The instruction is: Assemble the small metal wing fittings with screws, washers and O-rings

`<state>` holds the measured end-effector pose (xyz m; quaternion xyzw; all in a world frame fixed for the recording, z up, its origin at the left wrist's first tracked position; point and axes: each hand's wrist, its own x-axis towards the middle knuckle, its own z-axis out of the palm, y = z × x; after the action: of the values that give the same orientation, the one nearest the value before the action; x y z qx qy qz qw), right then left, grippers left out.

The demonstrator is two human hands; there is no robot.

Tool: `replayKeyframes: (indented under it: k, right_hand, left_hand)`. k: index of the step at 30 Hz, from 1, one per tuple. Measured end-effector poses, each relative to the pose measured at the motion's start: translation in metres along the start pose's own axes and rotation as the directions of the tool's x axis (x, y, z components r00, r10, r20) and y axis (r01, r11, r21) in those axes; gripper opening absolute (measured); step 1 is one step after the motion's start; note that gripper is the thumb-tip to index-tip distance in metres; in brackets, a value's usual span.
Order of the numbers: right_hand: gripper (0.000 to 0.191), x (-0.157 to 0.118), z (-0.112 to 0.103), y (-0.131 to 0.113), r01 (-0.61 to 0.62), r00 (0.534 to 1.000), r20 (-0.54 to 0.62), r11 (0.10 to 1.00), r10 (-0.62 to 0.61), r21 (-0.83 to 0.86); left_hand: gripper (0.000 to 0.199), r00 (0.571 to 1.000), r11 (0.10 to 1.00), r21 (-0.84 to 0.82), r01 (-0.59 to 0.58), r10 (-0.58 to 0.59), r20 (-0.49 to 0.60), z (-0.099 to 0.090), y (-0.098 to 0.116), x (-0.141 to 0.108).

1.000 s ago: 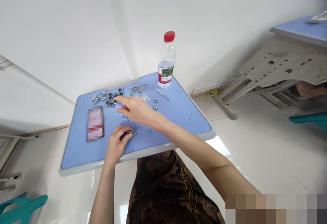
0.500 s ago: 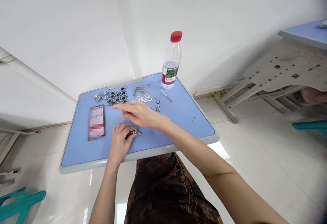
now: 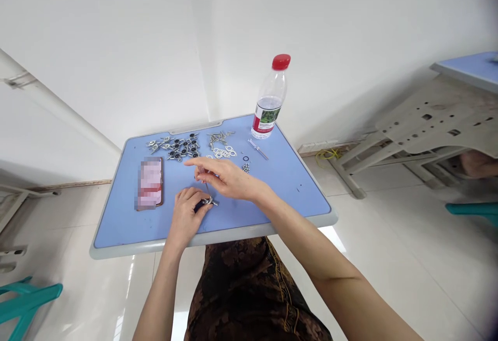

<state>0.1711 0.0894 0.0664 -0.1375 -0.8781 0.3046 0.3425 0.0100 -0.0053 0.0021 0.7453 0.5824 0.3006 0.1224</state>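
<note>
Left fingers (image 3: pixel 191 194) pinch a small silver metal part (image 3: pixel 212 202); right fingers (image 3: pixel 202 162) loosely hold a half-hidden slim reddish tool (image 3: pixel 201 171); beyond lie black-and-silver metal fittings (image 3: pixel 184 150)

"What clothing shows?"
"A black-and-brown floral-patterned garment (image 3: pixel 233 284) with narrow, ornate gold trim (image 3: pixel 283 285) running lengthwise."
"And the forearms (image 3: pixel 160 286)?"
"Both bare, like the left hand (image 3: pixel 189 212) and right hand (image 3: pixel 230 179)."
</note>
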Motion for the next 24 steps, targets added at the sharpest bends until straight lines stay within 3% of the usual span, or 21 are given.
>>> replayKeyframes:
  k: [4, 7, 13, 15, 24]
  right_hand:
    - [0.011, -0.001, 0.006, 0.002, -0.057, 0.989, -0.140, 0.997, 0.048, -0.059]
    - [0.009, -0.001, 0.012, 0.004, -0.034, 0.978, -0.207, 0.989, 0.004, -0.142]
    - [0.029, -0.004, 0.004, -0.003, 0.096, 0.994, -0.041, 0.990, -0.100, -0.103]
    - [0.032, -0.005, 0.000, -0.004, 0.108, 0.993, -0.035, 0.992, -0.110, -0.071]
    - [0.015, -0.005, 0.007, 0.008, -0.017, 0.951, -0.304, 0.970, -0.059, -0.241]
  left_hand:
    - [0.007, 1.000, 1.000, 0.019, -0.007, 0.007, -0.006, 0.001, 0.000, -0.001]
    - [0.008, 1.000, 1.000, 0.014, -0.004, 0.004, -0.017, 0.001, 0.000, -0.001]
    - [0.008, 1.000, 1.000, 0.019, 0.013, -0.012, -0.008, 0.002, 0.000, -0.001]
    - [0.007, 1.000, 1.000, 0.026, 0.016, -0.016, -0.004, 0.002, 0.001, -0.001]
    - [0.012, 0.998, 0.994, 0.099, -0.039, 0.044, -0.052, 0.003, 0.001, -0.005]
